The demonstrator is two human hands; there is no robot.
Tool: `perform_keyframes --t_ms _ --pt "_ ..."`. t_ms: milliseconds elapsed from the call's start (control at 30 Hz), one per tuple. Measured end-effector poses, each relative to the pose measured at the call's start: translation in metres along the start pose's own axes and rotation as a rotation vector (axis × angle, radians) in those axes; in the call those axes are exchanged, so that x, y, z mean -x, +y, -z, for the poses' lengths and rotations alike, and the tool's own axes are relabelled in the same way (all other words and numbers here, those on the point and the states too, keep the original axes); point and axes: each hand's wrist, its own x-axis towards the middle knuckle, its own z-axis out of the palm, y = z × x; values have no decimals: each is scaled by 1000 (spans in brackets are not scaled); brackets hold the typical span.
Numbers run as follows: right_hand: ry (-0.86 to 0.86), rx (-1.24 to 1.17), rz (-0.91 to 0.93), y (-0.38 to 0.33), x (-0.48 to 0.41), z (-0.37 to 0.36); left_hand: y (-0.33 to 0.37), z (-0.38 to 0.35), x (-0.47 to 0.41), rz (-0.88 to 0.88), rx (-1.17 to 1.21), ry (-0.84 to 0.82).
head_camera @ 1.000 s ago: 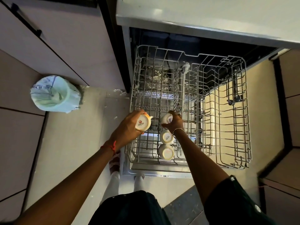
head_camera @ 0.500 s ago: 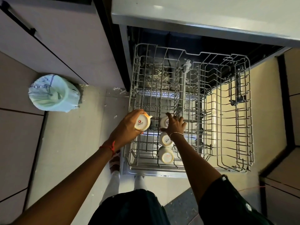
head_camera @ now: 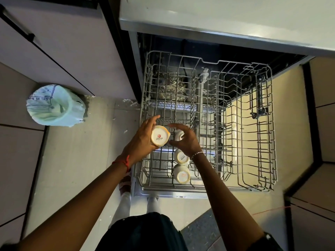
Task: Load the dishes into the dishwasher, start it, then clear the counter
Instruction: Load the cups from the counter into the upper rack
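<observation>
Cup [head_camera: 159, 136], base up, is gripped in the curled fingers of the left hand [head_camera: 140, 144] above the front left corner of the rack [head_camera: 250, 142]. The right hand [head_camera: 185, 141] hovers with fingers spread wide over a second cup [head_camera: 179, 135] in the rack; I cannot tell whether they touch. Two more cups [head_camera: 181, 157] stand upturned in line toward the front edge.

Floor [head_camera: 72, 160]: pale beige tiles, dimly lit, with white debris [head_camera: 128, 102] at the foot of a light grey cabinet [head_camera: 59, 38]. The cabinet has a dark bar handle [head_camera: 16, 24]. A bin [head_camera: 54, 105] with a pale green liner stands just beside the cabinet. The light grey counter [head_camera: 217, 13] runs along the top of the view. A dark mat [head_camera: 204, 232] lies on the floor at the near edge.
</observation>
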Motion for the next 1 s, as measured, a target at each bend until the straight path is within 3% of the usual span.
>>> perform_keyframes --t_ms 133,367,433,533,667,1000 --pt "-95 -46 113 -14 2 1 -1 1 -5 14 29 -43" --pt "-88 62 234 -18 4 5 4 -2 -13 -7 91 -118" --pt "-13 22 175 -15 0 11 0 -4 -13 -25 0 -109" --pt "183 -57 -86 -9 -11 24 -12 -6 -10 -29 -251 -97" --pt "400 -64 -270 10 -28 37 -29 -3 0 -23 -509 -205" --pt "195 160 -257 29 -46 35 -44 -6 0 -108 -840 -188"
